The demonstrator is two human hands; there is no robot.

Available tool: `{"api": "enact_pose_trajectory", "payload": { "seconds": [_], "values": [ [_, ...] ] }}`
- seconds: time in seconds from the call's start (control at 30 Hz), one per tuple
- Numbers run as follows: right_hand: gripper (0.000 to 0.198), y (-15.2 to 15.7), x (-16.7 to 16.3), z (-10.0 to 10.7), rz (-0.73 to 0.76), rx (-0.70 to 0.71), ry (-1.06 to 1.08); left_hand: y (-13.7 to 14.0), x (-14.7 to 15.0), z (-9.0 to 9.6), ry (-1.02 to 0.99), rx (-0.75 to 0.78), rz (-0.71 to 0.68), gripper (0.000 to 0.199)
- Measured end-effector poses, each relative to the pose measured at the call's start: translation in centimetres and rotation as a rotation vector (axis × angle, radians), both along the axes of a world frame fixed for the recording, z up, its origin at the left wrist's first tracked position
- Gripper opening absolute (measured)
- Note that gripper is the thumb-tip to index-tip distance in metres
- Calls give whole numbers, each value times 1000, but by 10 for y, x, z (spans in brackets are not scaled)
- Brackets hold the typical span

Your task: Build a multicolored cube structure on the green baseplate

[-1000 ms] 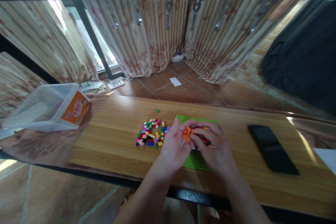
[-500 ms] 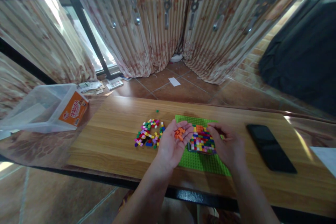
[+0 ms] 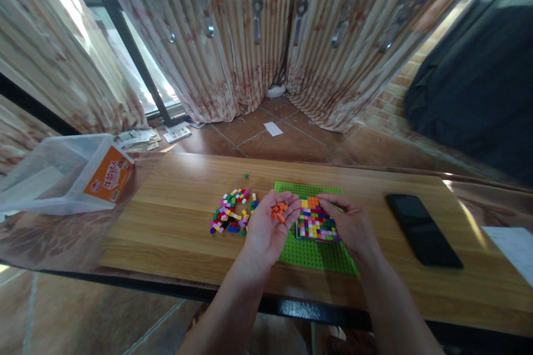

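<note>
My left hand (image 3: 266,227) is palm up and cupped, with several small orange toy bricks (image 3: 279,211) lying in it. Just to its right, a block of multicoloured toy bricks (image 3: 317,223) sits on a green studded baseplate (image 3: 312,255). Orange bricks show along the far edge of that block. My right hand (image 3: 353,223) is over the block's right side, thumb and fingertips pinched at the far orange row on an orange brick, which the fingers mostly hide. Left of my left hand, a loose pile of mixed-colour bricks (image 3: 230,212) lies on the wooden table (image 3: 166,222).
A single green brick (image 3: 246,176) lies beyond the pile. A black phone (image 3: 423,230) is to the right of the baseplate, with white paper (image 3: 514,249) past it. At the far left stands a clear plastic bin (image 3: 62,172) with an orange label.
My right hand has moved slightly left along the far orange row, its fingertips now lower against the bricks. My left hand still holds the orange bricks. The whole view has shifted a little.
</note>
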State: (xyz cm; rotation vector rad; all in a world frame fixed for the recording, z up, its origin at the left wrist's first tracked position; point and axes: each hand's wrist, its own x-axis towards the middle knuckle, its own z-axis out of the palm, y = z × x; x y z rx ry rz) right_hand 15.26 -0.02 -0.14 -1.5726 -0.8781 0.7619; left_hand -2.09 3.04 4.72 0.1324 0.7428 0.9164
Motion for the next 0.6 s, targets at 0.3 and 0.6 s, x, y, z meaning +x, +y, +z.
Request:
{"api": "enact_pose_trajectory", "payload": {
  "seconds": [0.3, 0.6],
  "values": [
    [36, 0, 1, 2, 8, -68, 40, -1, 1, 3, 6, -8, 6, 30],
    [30, 1, 1, 4, 1, -79, -87, -2, 3, 1, 6, -7, -5, 30]
  ]
}}
